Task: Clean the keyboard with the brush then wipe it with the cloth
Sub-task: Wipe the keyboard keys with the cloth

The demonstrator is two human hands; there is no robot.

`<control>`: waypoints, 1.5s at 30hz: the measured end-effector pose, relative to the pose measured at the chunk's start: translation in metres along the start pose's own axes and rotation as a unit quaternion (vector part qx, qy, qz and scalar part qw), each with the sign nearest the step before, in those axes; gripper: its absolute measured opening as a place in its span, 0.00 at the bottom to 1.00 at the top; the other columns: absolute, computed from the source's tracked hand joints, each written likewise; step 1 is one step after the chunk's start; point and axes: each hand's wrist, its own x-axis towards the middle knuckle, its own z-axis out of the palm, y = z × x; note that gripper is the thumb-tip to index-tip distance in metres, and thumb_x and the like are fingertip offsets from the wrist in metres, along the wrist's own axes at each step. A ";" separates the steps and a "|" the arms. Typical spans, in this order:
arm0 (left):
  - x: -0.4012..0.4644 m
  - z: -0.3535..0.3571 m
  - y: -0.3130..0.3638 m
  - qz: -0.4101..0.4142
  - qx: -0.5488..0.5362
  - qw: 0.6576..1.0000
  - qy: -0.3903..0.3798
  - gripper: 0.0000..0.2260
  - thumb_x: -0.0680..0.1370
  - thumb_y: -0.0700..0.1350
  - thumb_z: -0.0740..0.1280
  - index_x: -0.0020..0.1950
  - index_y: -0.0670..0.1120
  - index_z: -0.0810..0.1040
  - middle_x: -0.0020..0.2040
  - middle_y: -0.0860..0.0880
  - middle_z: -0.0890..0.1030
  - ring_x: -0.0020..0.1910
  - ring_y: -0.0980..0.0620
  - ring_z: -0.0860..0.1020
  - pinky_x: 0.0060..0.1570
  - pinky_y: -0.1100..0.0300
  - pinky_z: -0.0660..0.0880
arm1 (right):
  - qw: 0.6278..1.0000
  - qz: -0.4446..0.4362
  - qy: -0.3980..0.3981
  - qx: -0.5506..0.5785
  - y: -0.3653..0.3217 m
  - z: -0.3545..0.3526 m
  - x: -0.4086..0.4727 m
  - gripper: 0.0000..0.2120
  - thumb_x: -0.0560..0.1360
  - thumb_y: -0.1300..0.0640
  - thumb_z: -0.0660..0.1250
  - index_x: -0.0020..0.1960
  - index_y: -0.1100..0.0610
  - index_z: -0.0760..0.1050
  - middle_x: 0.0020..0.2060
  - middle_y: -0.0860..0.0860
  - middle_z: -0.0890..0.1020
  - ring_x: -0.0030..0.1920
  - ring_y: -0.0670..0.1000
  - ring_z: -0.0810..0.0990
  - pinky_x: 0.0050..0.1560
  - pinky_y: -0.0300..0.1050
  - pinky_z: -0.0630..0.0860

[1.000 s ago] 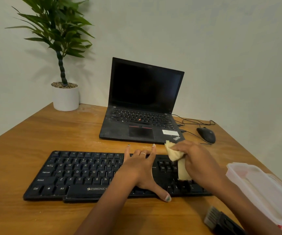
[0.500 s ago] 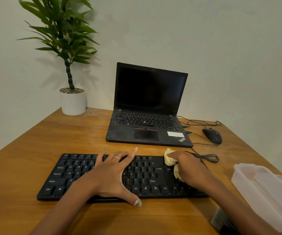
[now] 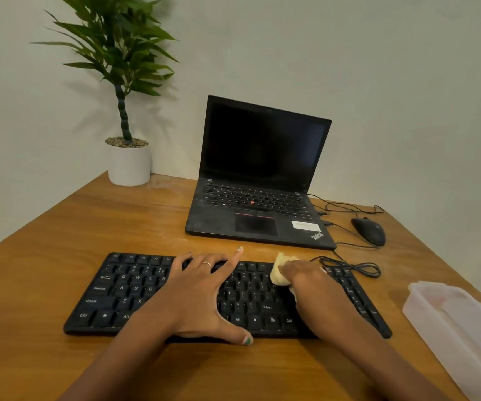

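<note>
Wiping is under way, so the brushing looks done: the right hand point(image 3: 317, 287) grips the yellow cloth point(image 3: 280, 270) against the black keyboard's point(image 3: 123, 287) right-centre keys, while the left hand point(image 3: 195, 296) rests flat, fingers spread, steadying it on the bench point(image 3: 45, 241). Left keys seemingly remain.

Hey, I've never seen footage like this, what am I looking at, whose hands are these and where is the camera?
This is one picture from a camera worn on a person's head, looking forward and down. There is no robot, only two bare hands. The left hand lies flat on the black keyboard, steadying it. The right hand grips a yellow cloth and presses it onto the keys. Around them on the wooden table stand an open laptop with a dark screen, a wired mouse, a potted plant and a clear plastic container.
</note>
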 end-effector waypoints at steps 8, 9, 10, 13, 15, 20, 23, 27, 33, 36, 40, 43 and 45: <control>-0.001 0.001 -0.001 -0.003 -0.002 1.000 0.002 0.57 0.63 0.78 0.63 0.75 0.58 0.29 0.79 0.55 0.48 0.77 0.55 0.45 0.73 0.49 0.37 | 0.997 -0.061 0.012 0.050 -0.007 0.004 -0.021 0.25 0.72 0.60 0.66 0.67 0.50 0.67 0.64 0.47 0.69 0.66 0.48 0.66 0.65 0.40 0.64; -0.001 0.001 -0.001 -0.003 -0.002 1.000 0.003 0.57 0.63 0.78 0.62 0.75 0.59 0.29 0.79 0.55 0.48 0.77 0.55 0.45 0.72 0.49 0.37 | 0.998 -0.026 0.012 0.048 -0.003 0.004 -0.016 0.27 0.73 0.62 0.64 0.70 0.49 0.64 0.67 0.46 0.67 0.68 0.47 0.63 0.67 0.40 0.61; 0.000 0.002 -0.001 -0.003 -0.002 1.000 0.005 0.56 0.63 0.78 0.62 0.75 0.59 0.29 0.78 0.55 0.49 0.76 0.55 0.46 0.72 0.49 0.37 | 0.999 0.000 0.006 0.044 -0.002 0.004 -0.013 0.29 0.74 0.64 0.63 0.71 0.48 0.61 0.70 0.45 0.64 0.70 0.46 0.60 0.69 0.40 0.57; 0.000 0.003 -0.001 -0.004 0.002 1.000 0.012 0.56 0.62 0.78 0.62 0.75 0.58 0.29 0.79 0.55 0.49 0.77 0.55 0.46 0.72 0.49 0.37 | 0.999 -0.034 -0.018 0.036 -0.022 0.007 -0.013 0.29 0.75 0.64 0.61 0.73 0.50 0.59 0.72 0.47 0.61 0.72 0.48 0.55 0.71 0.39 0.50; 0.001 0.003 -0.002 -0.004 0.008 1.000 0.012 0.57 0.62 0.79 0.61 0.76 0.58 0.30 0.79 0.55 0.49 0.77 0.55 0.46 0.72 0.49 0.38 | 0.994 -0.086 -0.057 0.031 -0.032 0.008 -0.026 0.28 0.77 0.64 0.58 0.74 0.53 0.55 0.74 0.48 0.58 0.74 0.49 0.50 0.70 0.38 0.45; 0.001 0.004 -0.003 -0.002 0.005 1.000 0.008 0.56 0.62 0.79 0.61 0.76 0.58 0.30 0.79 0.54 0.49 0.77 0.55 0.46 0.73 0.48 0.38 | 1.000 0.006 0.007 0.026 -0.014 0.006 -0.027 0.27 0.77 0.61 0.59 0.74 0.49 0.56 0.72 0.45 0.60 0.72 0.46 0.54 0.71 0.39 0.50; 0.001 0.004 -0.003 0.001 0.003 1.000 0.009 0.56 0.62 0.80 0.60 0.75 0.59 0.30 0.78 0.55 0.49 0.76 0.56 0.46 0.73 0.49 0.38 | 0.999 0.007 0.011 0.034 -0.020 0.003 -0.027 0.27 0.77 0.63 0.58 0.74 0.49 0.56 0.73 0.45 0.59 0.72 0.47 0.53 0.72 0.40 0.50; 0.002 0.006 -0.005 0.000 0.009 1.000 0.010 0.58 0.57 0.82 0.55 0.75 0.59 0.29 0.78 0.56 0.49 0.76 0.57 0.46 0.72 0.50 0.39 | 0.994 -0.065 -0.082 0.015 -0.038 0.000 -0.039 0.28 0.78 0.63 0.55 0.75 0.50 0.50 0.74 0.44 0.53 0.74 0.47 0.46 0.72 0.42 0.45; 0.001 0.002 -0.002 -0.004 -0.003 1.000 0.005 0.56 0.62 0.79 0.61 0.76 0.59 0.30 0.78 0.56 0.49 0.76 0.57 0.46 0.72 0.51 0.38 | 0.998 0.050 -0.006 0.038 -0.016 0.003 -0.036 0.28 0.75 0.62 0.62 0.73 0.50 0.59 0.71 0.44 0.61 0.72 0.47 0.56 0.72 0.42 0.52; 0.003 0.003 -0.003 0.000 0.008 1.000 0.010 0.57 0.57 0.82 0.54 0.75 0.59 0.30 0.78 0.56 0.49 0.76 0.57 0.47 0.72 0.51 0.39 | 0.999 -0.033 0.009 -0.002 -0.041 0.003 -0.044 0.32 0.61 0.59 0.77 0.64 0.52 0.74 0.62 0.46 0.75 0.65 0.52 0.72 0.63 0.43 0.69; 0.002 0.003 -0.003 0.003 -0.004 1.000 0.007 0.58 0.55 0.82 0.51 0.76 0.58 0.31 0.78 0.56 0.50 0.75 0.56 0.47 0.72 0.51 0.40 | 0.994 -0.012 0.029 0.100 -0.017 0.008 -0.058 0.26 0.71 0.65 0.64 0.66 0.49 0.68 0.65 0.45 0.69 0.66 0.48 0.66 0.67 0.45 0.65; 0.001 0.004 -0.004 0.004 -0.006 1.000 0.008 0.57 0.55 0.82 0.51 0.76 0.59 0.32 0.78 0.56 0.51 0.76 0.56 0.48 0.72 0.50 0.41 | 0.996 -0.002 0.033 0.081 -0.012 0.004 -0.057 0.23 0.72 0.65 0.62 0.66 0.52 0.68 0.64 0.47 0.70 0.67 0.50 0.65 0.66 0.46 0.65; 0.001 0.004 -0.005 0.001 -0.001 1.000 0.011 0.57 0.55 0.82 0.51 0.76 0.58 0.31 0.78 0.56 0.51 0.76 0.56 0.48 0.72 0.50 0.41 | 0.998 -0.005 0.011 0.062 -0.038 0.003 -0.056 0.27 0.73 0.66 0.62 0.70 0.51 0.65 0.67 0.44 0.66 0.71 0.51 0.61 0.70 0.47 0.61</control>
